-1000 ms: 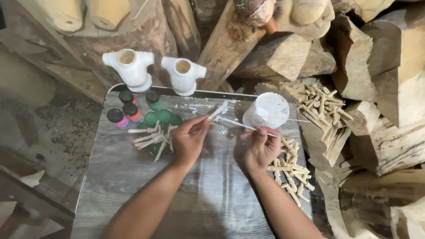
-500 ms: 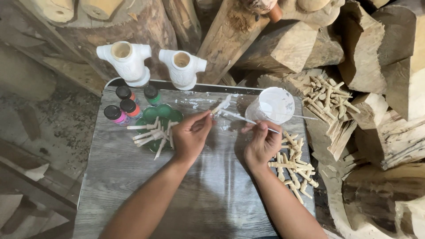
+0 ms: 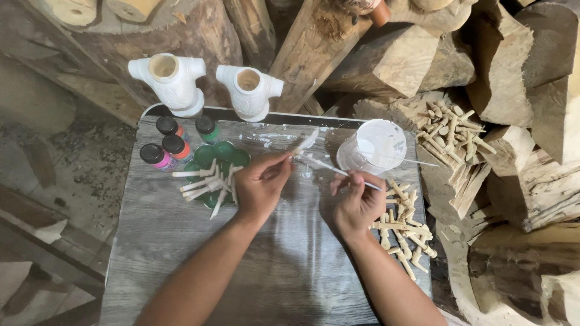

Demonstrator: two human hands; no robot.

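A white plastic cup [image 3: 376, 147] stood at the far right of the grey wood-grain board [image 3: 181, 253], its inside smeared with white paint. Near the board's far left corner stood four small paint bottles [image 3: 175, 140] with black caps: one pink, two orange or red, one green. Just beside them lay a green flower-shaped palette [image 3: 219, 158], and across it rested a loose bunch of white-painted wooden pieces [image 3: 205, 184], roughly seven, though they overlapped too much for a sure count.

The left hand [image 3: 261, 187] pinched a small white-painted wooden piece [image 3: 305, 143] between thumb and fingertips, holding it tilted above the board just left of the cup. The right hand [image 3: 357, 202] gripped a thin paintbrush [image 3: 329, 168], fingers pressed together around the handle, with the brush tip meeting the lower end of the held piece.

To the right of the right hand, a pile of unpainted wooden pieces [image 3: 402, 226] lay on the board's right edge, well over a dozen. A second heap of bare wooden pieces [image 3: 450, 127] sat on a log [image 3: 513, 181] beyond the cup, too tangled to count.

Behind the board stood two white-painted carved torso figures [image 3: 175, 81], hollow at the neck, side by side against the stacked logs.
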